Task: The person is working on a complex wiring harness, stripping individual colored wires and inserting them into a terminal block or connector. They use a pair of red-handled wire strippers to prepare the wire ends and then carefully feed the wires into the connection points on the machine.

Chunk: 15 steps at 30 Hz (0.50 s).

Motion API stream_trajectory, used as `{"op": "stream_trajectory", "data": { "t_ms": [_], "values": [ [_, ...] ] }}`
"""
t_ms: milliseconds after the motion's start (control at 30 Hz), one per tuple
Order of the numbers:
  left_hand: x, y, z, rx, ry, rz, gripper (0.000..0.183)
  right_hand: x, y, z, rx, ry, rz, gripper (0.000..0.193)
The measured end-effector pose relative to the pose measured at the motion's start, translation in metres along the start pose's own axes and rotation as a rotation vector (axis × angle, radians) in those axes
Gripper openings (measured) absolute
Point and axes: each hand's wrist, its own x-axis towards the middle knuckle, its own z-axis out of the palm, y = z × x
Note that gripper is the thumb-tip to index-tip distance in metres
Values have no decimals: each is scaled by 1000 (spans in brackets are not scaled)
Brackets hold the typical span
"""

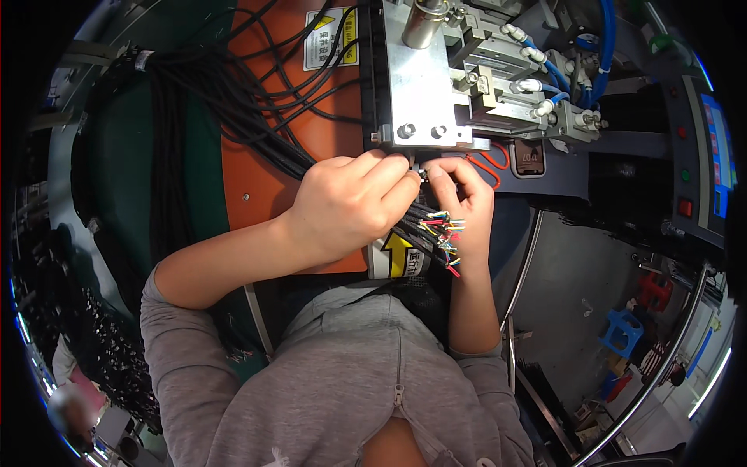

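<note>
Both hands meet just below the front edge of a silver metal machine block (420, 86). My left hand (350, 194) is closed, its fingers pinched together at the block's edge; what they grip is hidden behind the knuckles. Close beside it, the thumb and index finger of my right hand (468, 201) are pinched at a small dark-and-white piece (422, 176), too small to name. A bundle of black cables (268, 144) runs from the upper left under my left hand. Its bare coloured wire ends (443, 226) fan out between my wrists.
Pneumatic cylinders (498, 78) with blue hoses sit on the machine's right. Red-handled scissors (490, 165) and a phone (528, 159) lie beside the block. An orange board (257, 198) is under the cables. A control panel (700, 156) stands at right; a blue stool (620, 332) is on the floor.
</note>
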Motion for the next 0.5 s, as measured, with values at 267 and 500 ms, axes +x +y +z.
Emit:
{"op": "stream_trajectory", "data": {
  "t_ms": [267, 500],
  "values": [
    [0, 3, -6, 9, -45, -62, 25, 7, -5, 2, -365, 161, -680, 15],
    [-3, 12, -23, 92, -200, -74, 18, -3, 16, 0, -13, 135, -213, 5]
  ]
}}
